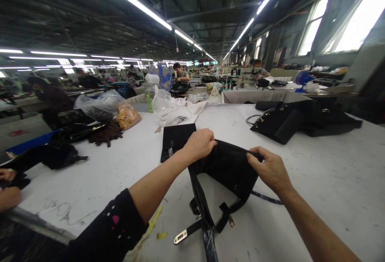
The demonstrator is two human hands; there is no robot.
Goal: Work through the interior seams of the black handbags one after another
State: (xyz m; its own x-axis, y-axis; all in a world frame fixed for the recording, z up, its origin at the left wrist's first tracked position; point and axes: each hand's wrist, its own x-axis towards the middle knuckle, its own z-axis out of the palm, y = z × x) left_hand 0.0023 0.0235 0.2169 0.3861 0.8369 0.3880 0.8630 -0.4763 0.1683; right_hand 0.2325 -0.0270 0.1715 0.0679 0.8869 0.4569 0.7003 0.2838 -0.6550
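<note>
At the middle of the table, the left hand (200,143) is closed in a fist on the top edge of a black bag (228,169), with the knuckles up. The right hand (269,167), at 4 o'clock from the left one, pinches the same edge between thumb and fingers. The edge is pulled between both hands. The bag hangs down from them onto the white table (315,181), and it is slightly tilted toward the person.

From the bottom of the bag, at 6 o'clock, black straps (207,214) lie on the table, and one of them ends in a metal tab (180,237). At 11 o'clock from the left hand, and just beside it, a flat black panel (176,137) lies on the table. Farther at 12 o'clock there is a heap of white plastic bags (173,109). At 10 o'clock I see an orange packet (128,115) under a clear plastic bag (98,105), and brown pieces (106,133) near them. At 2 o'clock from the right hand, well apart, other black bags (285,123) lie together. At 9 o'clock, at the far left edge, another person's hands (7,187) rest on dark cloth.
</note>
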